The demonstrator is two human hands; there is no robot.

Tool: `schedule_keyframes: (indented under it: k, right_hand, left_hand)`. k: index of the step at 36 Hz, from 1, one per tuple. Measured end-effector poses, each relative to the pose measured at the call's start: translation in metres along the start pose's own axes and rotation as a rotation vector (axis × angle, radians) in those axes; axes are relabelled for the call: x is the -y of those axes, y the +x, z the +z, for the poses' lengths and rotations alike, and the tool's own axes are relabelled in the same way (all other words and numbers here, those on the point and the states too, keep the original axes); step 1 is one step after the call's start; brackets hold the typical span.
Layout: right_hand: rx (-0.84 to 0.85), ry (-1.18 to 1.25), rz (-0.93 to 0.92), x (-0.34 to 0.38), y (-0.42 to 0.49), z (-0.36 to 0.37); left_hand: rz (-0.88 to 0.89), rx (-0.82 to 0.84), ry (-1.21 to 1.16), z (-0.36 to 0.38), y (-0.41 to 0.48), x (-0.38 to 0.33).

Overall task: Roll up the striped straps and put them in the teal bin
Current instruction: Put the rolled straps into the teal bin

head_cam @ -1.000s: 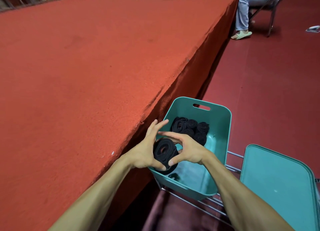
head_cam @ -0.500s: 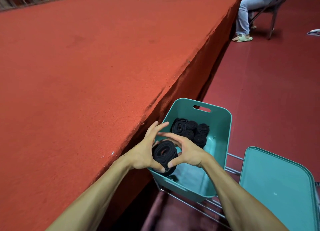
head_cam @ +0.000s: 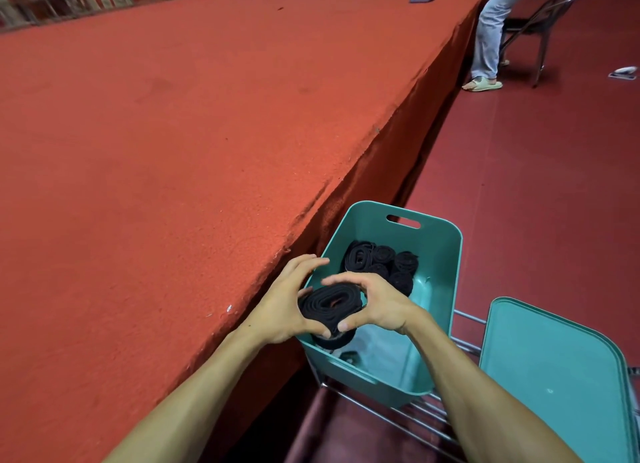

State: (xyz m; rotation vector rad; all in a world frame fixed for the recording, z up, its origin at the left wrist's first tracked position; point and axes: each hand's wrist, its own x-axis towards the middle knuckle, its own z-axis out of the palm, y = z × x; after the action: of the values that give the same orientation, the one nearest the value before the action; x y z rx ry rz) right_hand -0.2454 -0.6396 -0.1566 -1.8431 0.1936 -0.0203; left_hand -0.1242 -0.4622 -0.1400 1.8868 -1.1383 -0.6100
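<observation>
Left hand (head_cam: pixel 280 306) and right hand (head_cam: pixel 377 303), fingers curled round the rolled strap (head_cam: pixel 329 305), over near corner of teal bin (head_cam: pixel 446 251), beside tabletop (head_cam: pixel 207 150) edge. Bin floor free near side, other rolls (head_cam: pixel 381 265) at far end; stripes unreadable

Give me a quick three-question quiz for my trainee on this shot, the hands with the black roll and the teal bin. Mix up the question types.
1. True or false: only the left hand holds the rolled strap.
2. Where in the teal bin do the finished rolls lie? A) at the near end B) at the far end, by the handle slot C) hung over the rim
3. Fill in: the teal lid lies to the ____ of the bin.

Key:
1. False; the right hand grips it too.
2. B
3. right
</observation>
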Motion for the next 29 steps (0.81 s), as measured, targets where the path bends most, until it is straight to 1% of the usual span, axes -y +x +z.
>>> schedule_keyframes:
  k: [8,12,16,20,22,23,26,29]
  right_hand:
    - [-0.047,-0.007,0.024,-0.002,-0.002,0.003]
    - [-0.025,-0.047,0.028,-0.003,-0.003,0.005]
    - [-0.071,-0.031,0.021,-0.005,-0.004,0.005]
    - [-0.13,-0.006,0.021,-0.006,-0.005,0.006]
    - [-0.143,-0.02,0.027,-0.007,-0.004,0.007]
    - [-0.153,-0.028,0.031,-0.008,-0.003,0.007]
    - [-0.207,-0.045,0.061,-0.013,-0.003,0.006]
    - [-0.283,-0.045,0.1,-0.02,-0.004,0.004]
  left_hand:
    - [-0.033,-0.016,0.213,0.001,-0.002,0.001]
    - [-0.054,-0.004,0.195,0.001,-0.004,0.001]
    - [-0.044,-0.032,0.148,0.0,-0.007,0.001]
    - [0.02,-0.038,0.267,-0.001,-0.01,0.001]
    - [0.039,-0.013,0.317,-0.003,-0.013,0.005]
    - [0.022,0.016,0.318,-0.004,-0.015,0.008]
    - [-0.073,0.084,0.262,-0.009,-0.025,0.016]
    - [-0.11,0.122,0.219,-0.01,-0.033,0.023]
